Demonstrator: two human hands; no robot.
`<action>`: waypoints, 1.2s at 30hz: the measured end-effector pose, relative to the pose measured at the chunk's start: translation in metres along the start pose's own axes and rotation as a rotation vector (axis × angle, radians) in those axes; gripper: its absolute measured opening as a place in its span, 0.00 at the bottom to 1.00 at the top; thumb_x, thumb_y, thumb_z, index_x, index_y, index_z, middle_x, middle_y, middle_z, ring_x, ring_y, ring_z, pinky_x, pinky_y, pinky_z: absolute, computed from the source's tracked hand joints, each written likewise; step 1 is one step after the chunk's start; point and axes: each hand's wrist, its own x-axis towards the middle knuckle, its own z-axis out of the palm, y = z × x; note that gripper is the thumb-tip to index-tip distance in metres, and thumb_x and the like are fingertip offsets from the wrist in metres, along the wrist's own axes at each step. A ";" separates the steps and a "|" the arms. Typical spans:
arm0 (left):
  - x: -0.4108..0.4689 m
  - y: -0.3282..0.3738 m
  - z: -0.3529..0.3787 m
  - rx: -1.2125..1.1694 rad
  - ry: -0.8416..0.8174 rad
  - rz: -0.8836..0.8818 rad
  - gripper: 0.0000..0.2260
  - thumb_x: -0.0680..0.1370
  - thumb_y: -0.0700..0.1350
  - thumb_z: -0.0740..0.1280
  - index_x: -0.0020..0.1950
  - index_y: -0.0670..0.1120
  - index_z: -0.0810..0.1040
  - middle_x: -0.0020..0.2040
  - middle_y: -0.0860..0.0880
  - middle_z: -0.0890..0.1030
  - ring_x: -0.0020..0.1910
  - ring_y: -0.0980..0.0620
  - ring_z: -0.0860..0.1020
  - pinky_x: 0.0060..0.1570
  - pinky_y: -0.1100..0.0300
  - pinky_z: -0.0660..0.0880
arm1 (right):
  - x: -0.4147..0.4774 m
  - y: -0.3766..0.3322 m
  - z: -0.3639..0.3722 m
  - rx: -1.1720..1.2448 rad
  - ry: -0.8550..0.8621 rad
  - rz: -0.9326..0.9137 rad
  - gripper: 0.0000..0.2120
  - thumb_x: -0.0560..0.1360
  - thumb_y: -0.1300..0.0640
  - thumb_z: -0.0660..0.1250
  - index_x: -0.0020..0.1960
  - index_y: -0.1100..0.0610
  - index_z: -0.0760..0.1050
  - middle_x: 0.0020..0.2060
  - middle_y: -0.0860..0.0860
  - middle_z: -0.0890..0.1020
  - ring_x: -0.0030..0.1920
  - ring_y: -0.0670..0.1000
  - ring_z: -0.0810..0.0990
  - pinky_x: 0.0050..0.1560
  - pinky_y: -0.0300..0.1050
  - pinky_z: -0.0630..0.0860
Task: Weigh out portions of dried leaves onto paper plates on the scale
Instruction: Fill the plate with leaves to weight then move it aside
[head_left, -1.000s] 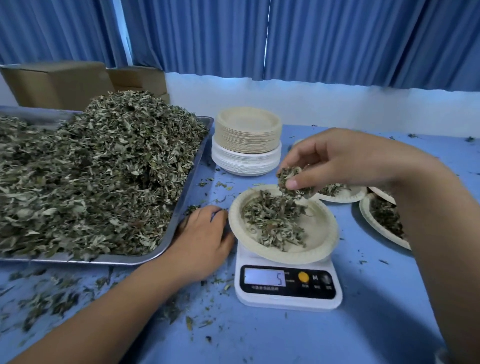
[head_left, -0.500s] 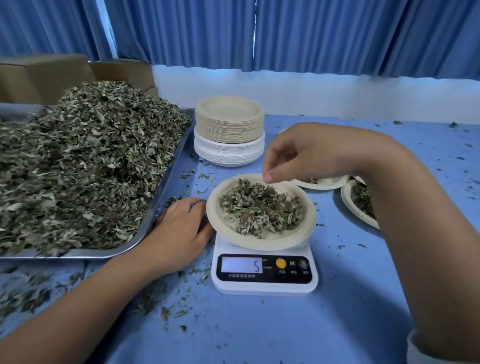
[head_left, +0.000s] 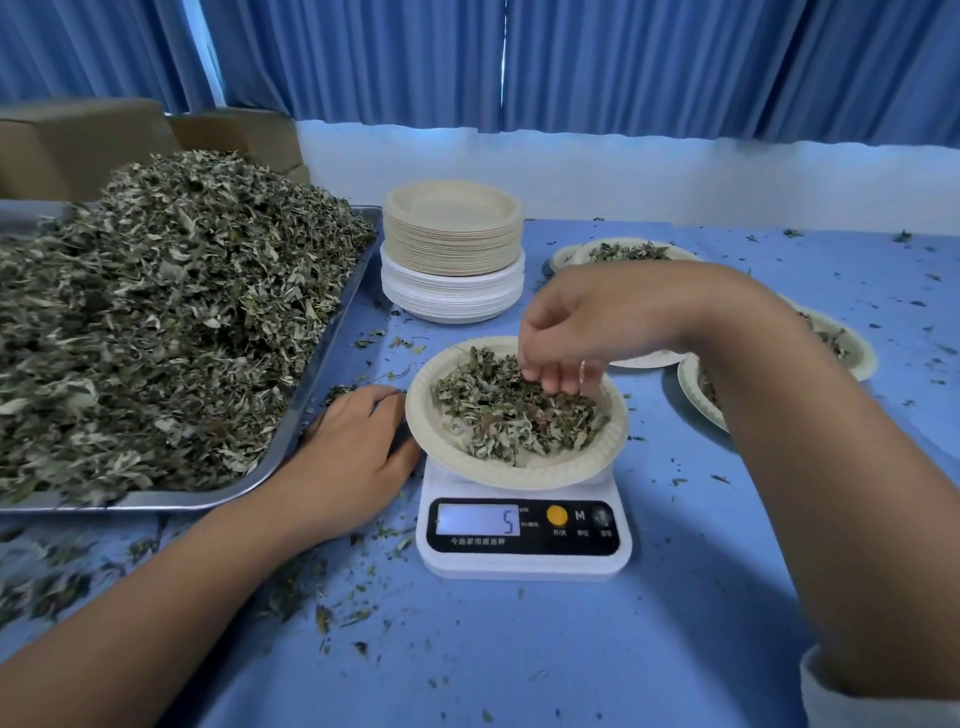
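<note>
In the head view, the only view, the paper plate (head_left: 519, 475) being filled sits on the white scale (head_left: 524, 564) at lower centre of the frame, with a loose portion of dried leaves (head_left: 493, 415) spread across its bowl. The right hand (head_left: 587, 332) reaches in from the right edge and hangs over the far side of that plate, fingers bunched and pointing down with their tips in the leaves. Whether they pinch a few flakes or have nothing between them cannot be told. The left hand (head_left: 353, 447) lies flat and relaxed on the blue table (head_left: 519, 649), holding nothing, between the scale and the metal tray (head_left: 332, 338) whose leaf heap (head_left: 156, 322) fills the left of the frame.

The step in hand looks like fine adjustment of one portion against the reading. If the weight is right, the next move calls for lifting the plate off level, setting it with the filled plates (head_left: 628, 252) at upper right, and taking a fresh one from the stack (head_left: 452, 249) at upper centre.

The scale's display (head_left: 477, 519) shows a single "5". Beside it are a yellow button and the letter "M"; the small characters under the display and buttons are too fine to read.
</note>
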 end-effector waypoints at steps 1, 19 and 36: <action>0.000 0.000 0.000 -0.002 0.000 -0.002 0.22 0.80 0.56 0.54 0.74 0.51 0.61 0.71 0.51 0.63 0.71 0.50 0.60 0.71 0.51 0.58 | -0.001 0.000 -0.001 0.002 0.022 -0.013 0.10 0.77 0.57 0.64 0.42 0.57 0.81 0.37 0.51 0.85 0.35 0.44 0.82 0.35 0.35 0.78; -0.001 0.002 -0.001 -0.006 -0.005 0.003 0.22 0.80 0.56 0.53 0.73 0.51 0.63 0.71 0.51 0.64 0.71 0.50 0.60 0.71 0.50 0.59 | 0.007 -0.004 0.008 -0.044 0.095 -0.100 0.09 0.78 0.56 0.63 0.45 0.56 0.81 0.36 0.48 0.83 0.30 0.40 0.78 0.36 0.32 0.77; -0.005 0.010 -0.009 0.109 0.034 0.024 0.16 0.80 0.54 0.51 0.55 0.44 0.70 0.54 0.44 0.73 0.52 0.44 0.72 0.53 0.50 0.69 | 0.103 -0.121 0.082 -0.395 0.092 -0.564 0.12 0.74 0.57 0.70 0.57 0.55 0.81 0.48 0.46 0.82 0.47 0.45 0.79 0.47 0.36 0.74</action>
